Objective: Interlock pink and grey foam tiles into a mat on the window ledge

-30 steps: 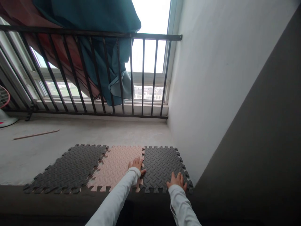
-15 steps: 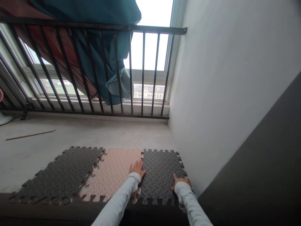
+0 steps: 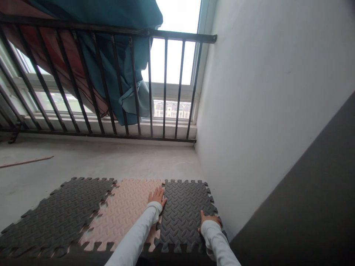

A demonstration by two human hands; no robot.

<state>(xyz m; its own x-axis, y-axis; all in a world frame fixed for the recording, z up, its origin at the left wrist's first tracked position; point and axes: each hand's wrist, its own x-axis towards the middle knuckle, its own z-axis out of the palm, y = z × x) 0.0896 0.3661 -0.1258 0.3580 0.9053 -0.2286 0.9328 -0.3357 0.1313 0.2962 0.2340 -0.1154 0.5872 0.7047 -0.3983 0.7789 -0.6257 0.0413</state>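
Note:
My left hand (image 3: 157, 197) lies flat with fingers spread on the pink interlocking foam mat tile (image 3: 124, 210), close to its right seam. Its thumb reaches towards the dark grey foam mat tile (image 3: 183, 210) on the right. On that dark tile, near its right edge, my right hand (image 3: 209, 220) is closed on the border, with the thumb side on top and some fingers hidden. Teeth of the pink and right dark tiles meet along the seam under my left hand. Another dark tile (image 3: 63, 214) adjoins the pink one on the left, with small gaps along their seam.
A white wall (image 3: 249, 111) with a dark lower part rises close on the right. Behind the mats runs a black metal railing (image 3: 111, 136) before a window, with teal and red cloth (image 3: 108, 70) hanging over it. A thin stick (image 3: 27, 162) lies on the pale floor.
The view has shifted a little, so the mats appear lower and further left. Both hands stay on the same tiles, with no clear movement over them.

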